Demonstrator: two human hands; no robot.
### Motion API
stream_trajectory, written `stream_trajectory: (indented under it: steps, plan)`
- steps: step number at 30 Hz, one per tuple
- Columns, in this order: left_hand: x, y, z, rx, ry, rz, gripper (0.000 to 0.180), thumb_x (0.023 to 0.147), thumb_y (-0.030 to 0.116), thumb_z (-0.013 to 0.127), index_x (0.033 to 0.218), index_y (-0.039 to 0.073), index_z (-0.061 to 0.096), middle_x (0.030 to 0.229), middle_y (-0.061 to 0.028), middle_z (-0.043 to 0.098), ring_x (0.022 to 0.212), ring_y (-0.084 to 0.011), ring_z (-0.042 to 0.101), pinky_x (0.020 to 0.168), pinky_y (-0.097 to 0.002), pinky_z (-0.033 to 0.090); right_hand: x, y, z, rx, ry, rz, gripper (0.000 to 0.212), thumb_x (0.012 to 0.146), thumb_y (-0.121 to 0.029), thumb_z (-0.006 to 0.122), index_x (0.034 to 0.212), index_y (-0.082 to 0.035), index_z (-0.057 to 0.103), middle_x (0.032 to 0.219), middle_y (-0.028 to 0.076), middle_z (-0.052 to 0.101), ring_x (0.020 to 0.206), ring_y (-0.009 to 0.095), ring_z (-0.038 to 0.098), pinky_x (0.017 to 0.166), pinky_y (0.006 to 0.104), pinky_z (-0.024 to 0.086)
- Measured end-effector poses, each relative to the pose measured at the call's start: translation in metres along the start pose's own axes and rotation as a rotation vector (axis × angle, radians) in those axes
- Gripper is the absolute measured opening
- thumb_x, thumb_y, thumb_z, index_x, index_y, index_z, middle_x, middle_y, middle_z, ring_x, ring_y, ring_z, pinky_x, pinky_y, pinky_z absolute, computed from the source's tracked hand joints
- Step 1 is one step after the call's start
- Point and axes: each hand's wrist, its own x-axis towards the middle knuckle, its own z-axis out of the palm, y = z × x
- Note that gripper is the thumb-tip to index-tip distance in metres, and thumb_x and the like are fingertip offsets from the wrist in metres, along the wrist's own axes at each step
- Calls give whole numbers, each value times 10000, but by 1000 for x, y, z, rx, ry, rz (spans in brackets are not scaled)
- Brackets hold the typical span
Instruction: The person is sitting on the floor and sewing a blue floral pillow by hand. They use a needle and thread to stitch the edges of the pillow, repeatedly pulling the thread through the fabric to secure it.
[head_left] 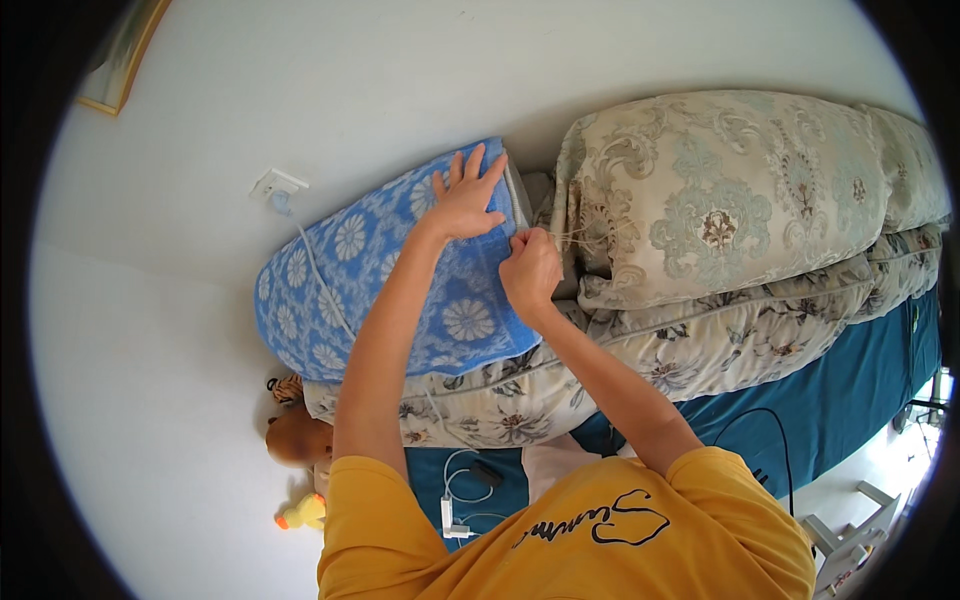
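A blue pillow towel with white flowers (468,320) covers a pillow at the left end of the bedding. My left hand (467,200) lies on its upper part near the right edge, fingers spread. Right beside that edge, my right hand (532,268) is closed in a pinch, knuckles up. What its fingertips hold is hidden; the towel's edge is against them, and thin pale strands (590,238) show just to the right of the hand. A cream pillow with a scrolled pattern (715,200) sits to the right of both hands.
Beneath the pillows lies floral bedding (500,415) on a teal sheet (850,400). A white cable (322,280) runs from a wall socket (278,184) across the towel. Plush toys, including a yellow duck (303,512), line the left side. A black cable (788,450) lies at right.
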Motion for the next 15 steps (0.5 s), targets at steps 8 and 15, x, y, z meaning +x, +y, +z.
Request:
stream_trajectory:
  steps: [8,15]
  plan:
    - [2,-4,0,-20,-7,7,844,793,250,665,1460,214,151,1520,-137,-38,1382,-378,-85,1063,-600,-26,27,14,-44,-17,-287,-191,161,754,-148,686,800,-27,590,816,157,578,712,326,587,620,425,460]
    - [-2,5,-5,-27,14,-15,838,785,274,694,1453,241,190,1527,-104,3,1394,-338,-62,1083,-563,-2,60,-8,-59,99,-317,-256,118,716,-156,698,745,-42,684,643,118,638,612,262,625,605,363,490]
